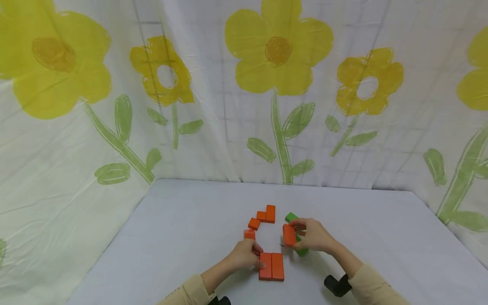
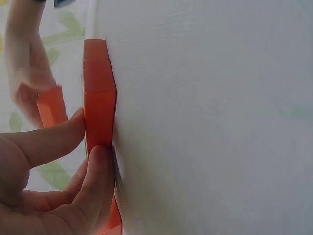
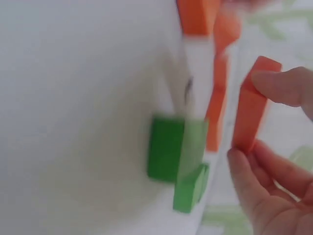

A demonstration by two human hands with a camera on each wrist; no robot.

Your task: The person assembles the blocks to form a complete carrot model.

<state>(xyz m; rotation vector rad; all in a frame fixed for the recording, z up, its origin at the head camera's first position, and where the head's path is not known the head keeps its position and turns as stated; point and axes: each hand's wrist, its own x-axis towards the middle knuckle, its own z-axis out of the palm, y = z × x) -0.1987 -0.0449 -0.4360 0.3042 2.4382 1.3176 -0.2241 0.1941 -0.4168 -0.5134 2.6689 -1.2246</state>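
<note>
Two flat orange-red blocks (image 1: 277, 267) lie side by side at the near middle of the table. My left hand (image 1: 245, 254) is at the left one, its thumb and fingertips bent against that orange block (image 2: 99, 117). My right hand (image 1: 314, 235) pinches another orange block (image 1: 289, 235) between thumb and fingers, lifted off the table. In the right wrist view this orange block (image 3: 250, 110) stands out beside the green blocks (image 3: 166, 149). Seen from the head, the held block and right hand partly cover those green blocks (image 1: 302, 252).
Beyond my left hand, several smaller orange blocks (image 1: 254, 223) run in a loose curve toward the back, ending in a taller one (image 1: 270, 214). A white table (image 1: 183, 220) lies under everything. Behind it hangs a curtain (image 1: 213, 127) with yellow flowers.
</note>
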